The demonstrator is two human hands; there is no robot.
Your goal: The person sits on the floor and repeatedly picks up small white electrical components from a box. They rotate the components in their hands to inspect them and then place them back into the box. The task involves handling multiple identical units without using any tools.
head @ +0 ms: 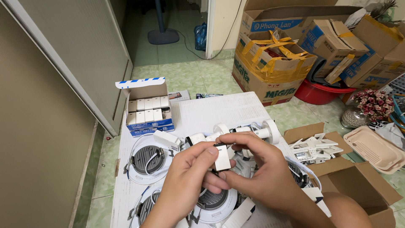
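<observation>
- Right now my left hand [190,175] and my right hand [257,169] meet above the white table [219,110]; both pinch one small white switch module [222,158], thumbs on its face, fingers closed tight on its edges
- below my hands lie round recessed downlights [145,162], backs up; white lamp holders [265,131] sit just behind
- an open blue-and-white box of white modules [147,110] stands at the table's far left; an open cardboard box of white parts [316,150] sits on my right

Two bare hands, no gloves
Left hand [190,175] and right hand [259,173] ringless; forearms uncovered, no sleeves, short trimmed nails
</observation>
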